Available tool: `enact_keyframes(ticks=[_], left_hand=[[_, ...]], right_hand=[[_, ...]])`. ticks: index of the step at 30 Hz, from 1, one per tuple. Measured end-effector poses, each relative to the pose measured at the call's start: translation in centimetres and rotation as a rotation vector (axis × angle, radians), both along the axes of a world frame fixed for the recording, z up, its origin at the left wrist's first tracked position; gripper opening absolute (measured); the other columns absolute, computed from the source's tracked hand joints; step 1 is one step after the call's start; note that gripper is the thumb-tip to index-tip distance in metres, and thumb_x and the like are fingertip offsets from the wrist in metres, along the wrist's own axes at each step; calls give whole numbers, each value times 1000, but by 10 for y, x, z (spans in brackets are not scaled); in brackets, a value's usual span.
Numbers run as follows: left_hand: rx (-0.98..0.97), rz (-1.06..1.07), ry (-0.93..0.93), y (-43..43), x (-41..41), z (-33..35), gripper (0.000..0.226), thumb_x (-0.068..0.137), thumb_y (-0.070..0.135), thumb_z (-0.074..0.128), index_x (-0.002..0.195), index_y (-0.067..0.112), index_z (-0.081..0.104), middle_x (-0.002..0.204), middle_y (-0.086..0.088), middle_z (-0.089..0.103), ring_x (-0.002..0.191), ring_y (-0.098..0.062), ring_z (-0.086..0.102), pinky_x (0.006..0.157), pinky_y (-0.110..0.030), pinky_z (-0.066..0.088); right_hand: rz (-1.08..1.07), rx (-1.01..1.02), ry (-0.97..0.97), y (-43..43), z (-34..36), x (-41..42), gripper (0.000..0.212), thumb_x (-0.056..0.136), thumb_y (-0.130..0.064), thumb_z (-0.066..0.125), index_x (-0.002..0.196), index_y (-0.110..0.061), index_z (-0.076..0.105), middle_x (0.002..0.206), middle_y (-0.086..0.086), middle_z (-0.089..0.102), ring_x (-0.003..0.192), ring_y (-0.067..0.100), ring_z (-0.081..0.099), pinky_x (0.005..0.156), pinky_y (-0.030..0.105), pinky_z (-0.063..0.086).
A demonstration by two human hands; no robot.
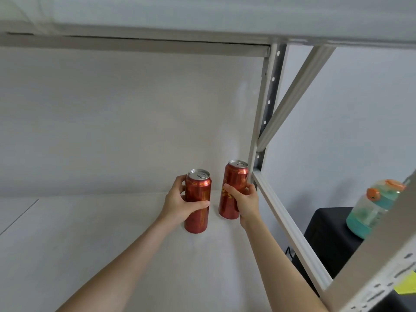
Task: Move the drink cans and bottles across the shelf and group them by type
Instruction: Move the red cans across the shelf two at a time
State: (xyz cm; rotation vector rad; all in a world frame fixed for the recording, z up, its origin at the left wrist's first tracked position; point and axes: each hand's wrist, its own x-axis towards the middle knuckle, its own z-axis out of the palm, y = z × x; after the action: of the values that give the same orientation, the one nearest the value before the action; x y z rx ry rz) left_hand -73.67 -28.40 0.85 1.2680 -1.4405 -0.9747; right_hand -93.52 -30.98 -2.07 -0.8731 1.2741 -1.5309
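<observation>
Two tall red drink cans with gold lettering stand upright on the white shelf board (90, 233), close to its right end. My left hand (180, 203) is wrapped around the left red can (199, 192). My right hand (246, 203) grips the right red can (234, 183) from its right side, and that can stands a little farther back, beside the shelf's rear upright. Both cans show their pull-tab tops. No bottles are in sight on this shelf.
A metal upright (267, 104) and a diagonal brace (295, 93) close off the shelf's right end, with a side rail (290, 230) running toward me. Beyond it, a teal jug with an orange cap (371, 210) sits on a black surface (326, 239). Another shelf (202, 16) hangs overhead.
</observation>
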Motion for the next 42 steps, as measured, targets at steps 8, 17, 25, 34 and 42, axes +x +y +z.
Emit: enact_keyframes(ticks=[8,17,25,34,42], left_hand=[[-5,-16,41,2,4,-8,78,51,23,93,116,38,53,113,5,67,100,-14,68,85,-39,58],[-6,-26,59,5,7,-10,78,50,26,92,116,40,52,114,8,68,100,-8,67,77,-25,55],[-16,-27,51,6,7,-11,81,49,27,92,118,34,51,116,1,67,103,-16,67,85,-35,56],[74,-105,42,9,26,-11,60,58,26,91,109,28,61,115,-3,67,98,-15,69,76,-33,59],[139,-95,80,14,25,-6,51,53,39,89,99,33,66,105,-1,71,90,-13,72,72,-30,59]], right_hand=[[14,-39,55,-18,-10,1,60,65,-22,90,110,-33,52,109,-1,64,97,13,64,70,23,48],[76,-71,112,-24,-16,-5,59,68,-27,89,115,-32,54,110,-3,66,101,13,64,78,27,50],[51,-12,12,-5,-26,-9,71,71,-30,87,132,-23,52,128,0,59,115,20,58,99,38,49],[47,74,5,59,-33,-5,58,73,-32,85,123,-26,56,116,-6,64,108,14,61,96,36,49],[348,6,298,70,-32,36,66,68,-18,89,127,-18,59,121,-4,64,113,8,58,86,20,48]])
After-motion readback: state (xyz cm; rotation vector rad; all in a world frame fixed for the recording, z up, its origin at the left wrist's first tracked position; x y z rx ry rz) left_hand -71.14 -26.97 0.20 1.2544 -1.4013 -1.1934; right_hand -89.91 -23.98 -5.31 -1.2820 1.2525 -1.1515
